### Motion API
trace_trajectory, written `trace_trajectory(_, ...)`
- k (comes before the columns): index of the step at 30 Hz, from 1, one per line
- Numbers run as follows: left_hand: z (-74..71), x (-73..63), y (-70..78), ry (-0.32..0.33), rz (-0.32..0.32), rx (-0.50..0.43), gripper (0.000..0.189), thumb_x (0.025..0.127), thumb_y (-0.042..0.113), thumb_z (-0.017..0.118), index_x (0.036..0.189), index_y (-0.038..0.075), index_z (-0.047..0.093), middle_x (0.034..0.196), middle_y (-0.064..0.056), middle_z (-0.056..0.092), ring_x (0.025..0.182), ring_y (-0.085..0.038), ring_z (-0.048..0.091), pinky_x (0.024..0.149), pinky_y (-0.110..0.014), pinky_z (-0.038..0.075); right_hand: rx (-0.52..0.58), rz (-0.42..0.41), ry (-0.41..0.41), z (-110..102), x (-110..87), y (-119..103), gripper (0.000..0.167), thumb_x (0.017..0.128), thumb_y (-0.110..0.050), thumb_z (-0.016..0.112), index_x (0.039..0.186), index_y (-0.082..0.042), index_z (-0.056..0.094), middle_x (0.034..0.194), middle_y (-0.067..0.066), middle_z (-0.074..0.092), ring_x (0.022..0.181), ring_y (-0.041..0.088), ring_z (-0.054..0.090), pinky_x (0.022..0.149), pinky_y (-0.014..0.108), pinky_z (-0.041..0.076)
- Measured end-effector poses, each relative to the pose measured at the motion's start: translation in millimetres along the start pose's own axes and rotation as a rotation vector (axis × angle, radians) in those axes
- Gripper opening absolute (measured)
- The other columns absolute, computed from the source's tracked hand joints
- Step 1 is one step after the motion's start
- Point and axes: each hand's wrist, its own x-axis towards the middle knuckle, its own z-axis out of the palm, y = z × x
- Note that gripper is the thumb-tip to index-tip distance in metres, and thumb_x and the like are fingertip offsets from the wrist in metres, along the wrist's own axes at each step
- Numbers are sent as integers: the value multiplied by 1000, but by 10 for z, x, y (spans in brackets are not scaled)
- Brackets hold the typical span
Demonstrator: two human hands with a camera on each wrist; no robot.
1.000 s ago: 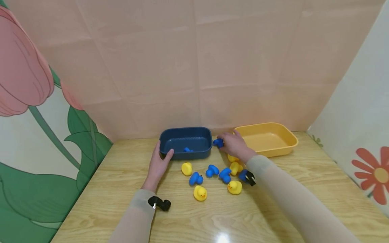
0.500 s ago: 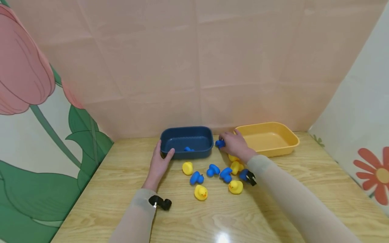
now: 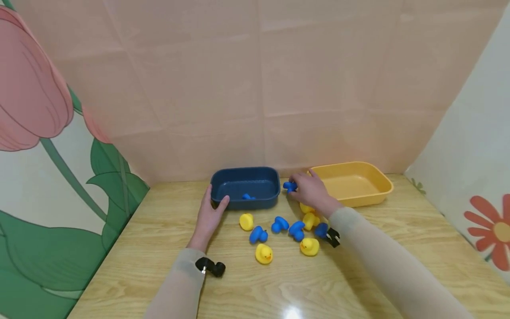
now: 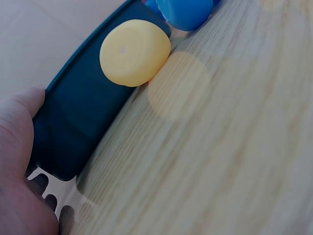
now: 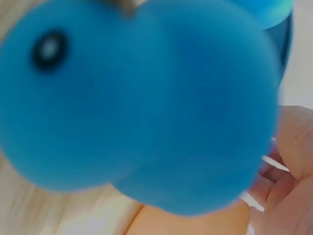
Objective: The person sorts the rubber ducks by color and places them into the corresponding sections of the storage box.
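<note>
At the back of the table, my left hand [image 3: 208, 215] holds the front left corner of a dark blue tray [image 3: 255, 204], the thumb on its front wall and the fingers along its left side. One small blue duck [image 3: 247, 196] lies inside that tray. Just right of it, my right hand [image 3: 311, 190] pinches another blue rubber duck [image 3: 289, 186] between thumb and fingers. A yellow tray [image 3: 358, 200] stands close behind the right hand. The right wrist view is mostly filled by a blurred blue duck [image 5: 205, 107] close to the camera.
Several blue and yellow ducks lie on the wooden table in front of the trays, among them a blue duck [image 3: 280, 224], a yellow duck [image 3: 264, 254] and another yellow duck [image 3: 309, 247]. A pink cloth wall [image 3: 255, 88] rises directly behind.
My right hand and its duck have shifted slightly right, a little farther from the dark blue tray, and the duck has tilted a little. The left hand stays at its corner.
</note>
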Motion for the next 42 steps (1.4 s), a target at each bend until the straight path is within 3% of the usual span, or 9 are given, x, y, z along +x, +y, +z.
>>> trace_trajectory(10,0,-2,13,2,8,0,91,112,47,67,179,13,15,183,-13,17,168,-35,18,134,-57,20,108,-20,110,-195,-149,-109,35,99,-21,86,124,-2,72,118,14,77,114,35,72,133,64,17)
trace_trajectory(22,-5,-10,24,-1,9,-5,90,112,46,66,179,13,15,183,-12,17,168,-36,18,133,-59,21,209,-47,192,-280,-126,-382,38,98,-22,86,127,0,73,118,14,76,112,35,70,132,60,21)
trace_trajectory(25,-12,-21,24,-4,6,-4,91,112,47,66,179,14,14,184,-12,17,168,-35,18,133,-58,21,232,-34,203,-273,-116,-431,40,98,-22,88,128,-1,73,119,13,75,112,35,69,123,55,38)
trace_trajectory(29,-19,-22,23,-5,3,-7,92,111,49,66,179,15,14,184,-11,17,168,-35,18,134,-58,21,260,-13,203,-251,-91,-507,42,97,-24,88,130,-2,73,120,12,75,114,34,63,99,49,54)
trace_trajectory(42,-19,-39,47,-10,3,-10,93,111,52,66,179,14,14,184,-12,16,168,-35,17,134,-58,20,238,-7,145,-137,13,-673,39,99,-29,87,129,-7,73,116,8,73,110,29,59,96,46,55)
